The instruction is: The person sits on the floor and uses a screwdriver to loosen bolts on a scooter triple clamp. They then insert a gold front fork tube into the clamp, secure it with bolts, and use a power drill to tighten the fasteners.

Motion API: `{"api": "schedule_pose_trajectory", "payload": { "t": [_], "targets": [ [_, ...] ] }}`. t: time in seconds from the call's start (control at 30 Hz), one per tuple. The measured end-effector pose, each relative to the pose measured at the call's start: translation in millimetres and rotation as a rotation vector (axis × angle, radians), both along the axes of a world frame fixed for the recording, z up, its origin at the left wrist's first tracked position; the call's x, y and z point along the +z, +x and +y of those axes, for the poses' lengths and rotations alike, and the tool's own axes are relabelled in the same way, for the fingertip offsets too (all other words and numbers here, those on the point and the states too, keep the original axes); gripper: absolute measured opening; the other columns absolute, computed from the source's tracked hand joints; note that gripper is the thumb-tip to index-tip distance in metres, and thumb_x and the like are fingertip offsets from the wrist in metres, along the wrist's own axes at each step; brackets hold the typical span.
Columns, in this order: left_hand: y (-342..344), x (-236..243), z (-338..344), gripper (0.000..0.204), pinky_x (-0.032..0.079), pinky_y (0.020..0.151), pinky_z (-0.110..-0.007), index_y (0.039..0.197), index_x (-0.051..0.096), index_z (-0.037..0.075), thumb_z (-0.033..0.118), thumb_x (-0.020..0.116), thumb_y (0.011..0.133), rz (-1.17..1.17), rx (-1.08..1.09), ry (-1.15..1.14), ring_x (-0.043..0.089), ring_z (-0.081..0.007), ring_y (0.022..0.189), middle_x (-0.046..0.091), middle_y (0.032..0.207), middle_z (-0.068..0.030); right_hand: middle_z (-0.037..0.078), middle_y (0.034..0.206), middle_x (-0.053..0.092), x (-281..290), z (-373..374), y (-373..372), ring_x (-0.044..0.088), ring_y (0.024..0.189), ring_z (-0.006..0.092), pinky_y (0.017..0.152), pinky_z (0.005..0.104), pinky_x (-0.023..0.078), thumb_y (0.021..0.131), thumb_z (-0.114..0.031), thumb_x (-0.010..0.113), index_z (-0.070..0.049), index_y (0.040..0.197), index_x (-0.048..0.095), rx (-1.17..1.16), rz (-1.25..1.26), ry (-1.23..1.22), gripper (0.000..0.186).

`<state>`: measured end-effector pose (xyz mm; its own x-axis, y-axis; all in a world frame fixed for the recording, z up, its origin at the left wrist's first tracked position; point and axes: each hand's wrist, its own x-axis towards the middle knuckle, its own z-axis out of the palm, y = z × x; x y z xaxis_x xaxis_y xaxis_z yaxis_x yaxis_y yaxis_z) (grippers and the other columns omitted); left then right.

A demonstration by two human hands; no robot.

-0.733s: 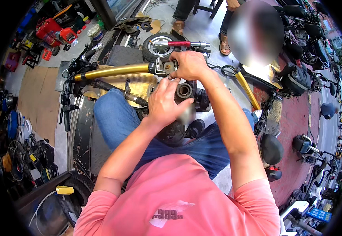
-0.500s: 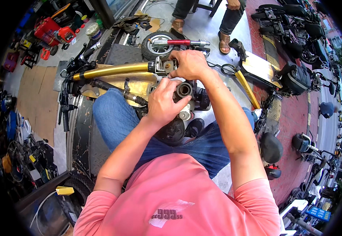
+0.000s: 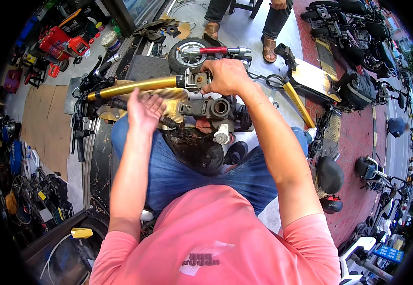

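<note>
My right hand (image 3: 229,77) is closed around the silver hinge bracket (image 3: 194,81) at the end of a gold scooter stem (image 3: 144,84). The stem lies across to the left, toward black handlebars (image 3: 78,123). Just below the stem, my left hand (image 3: 145,110) is open, palm up, fingers apart, holding nothing. Between my knees stands a black scooter neck (image 3: 206,107) with a round open socket (image 3: 220,108) facing up. Under it show a silver fitting (image 3: 222,135) and a reddish piece (image 3: 203,125) I cannot make out. A gold deck (image 3: 175,102) lies behind.
A wheel (image 3: 187,53) and a red-and-silver tube (image 3: 216,50) lie beyond my hands. A person's sandalled feet (image 3: 269,50) are at the far side. Another scooter with a pale deck (image 3: 311,80) stands right. Cardboard (image 3: 45,123) covers floor at left, near red cans (image 3: 54,42).
My left hand has let go of the black scooter neck and moved left, turning palm up below the gold stem. My right hand stays on the hinge bracket.
</note>
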<state>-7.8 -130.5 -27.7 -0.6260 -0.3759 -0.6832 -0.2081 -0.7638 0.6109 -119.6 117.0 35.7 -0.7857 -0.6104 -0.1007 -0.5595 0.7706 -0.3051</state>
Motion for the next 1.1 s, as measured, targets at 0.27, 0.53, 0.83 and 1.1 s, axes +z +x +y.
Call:
{"api": "schedule_pose_trajectory", "payload": {
  "t": [0.27,0.53,0.83,1.1],
  "targets": [
    [-78,-27,-68,0.075,0.042,0.114,-0.057,0.152,0.040,0.003,0.054,0.058,0.100,-0.087,0.259,0.181,0.048,-0.0399,0.140,0.046,0.154,-0.0217,0.015,0.106,0.078,2,-3,3,0.073,0.108,0.0328,0.093,0.0446,0.055,0.074,-0.049,0.087,-0.013,0.123,0.074,-0.023,-0.001,0.035,0.063],
    [-102,-43,-132,0.047,0.056,0.093,-0.051,0.120,0.064,0.010,0.047,0.065,0.090,-0.157,0.563,0.162,0.067,-0.0333,0.112,0.067,0.121,-0.0097,0.017,0.109,0.077,5,-6,6,0.072,0.110,0.0350,0.095,0.0457,0.053,0.074,-0.049,0.087,-0.014,0.125,0.074,-0.054,-0.030,0.050,0.063],
    [-94,19,-134,0.062,0.045,0.111,-0.061,0.142,0.054,0.008,0.044,0.066,0.093,0.223,0.428,0.242,0.060,-0.0376,0.128,0.060,0.142,-0.0175,0.003,0.092,0.071,1,6,-8,0.064,0.081,0.0122,0.072,0.0286,0.054,0.080,-0.025,0.093,0.003,0.128,0.068,-0.206,-0.477,-0.955,0.060],
    [-61,54,-139,0.038,0.054,0.095,-0.055,0.117,0.057,0.005,0.037,0.065,0.098,0.559,0.394,0.203,0.071,-0.0319,0.095,0.070,0.100,-0.0122,0.009,0.099,0.075,64,14,38,0.068,0.086,0.0134,0.079,0.0292,0.056,0.081,-0.014,0.091,0.005,0.124,0.069,-0.065,-0.063,-0.715,0.052]
  ]
}}
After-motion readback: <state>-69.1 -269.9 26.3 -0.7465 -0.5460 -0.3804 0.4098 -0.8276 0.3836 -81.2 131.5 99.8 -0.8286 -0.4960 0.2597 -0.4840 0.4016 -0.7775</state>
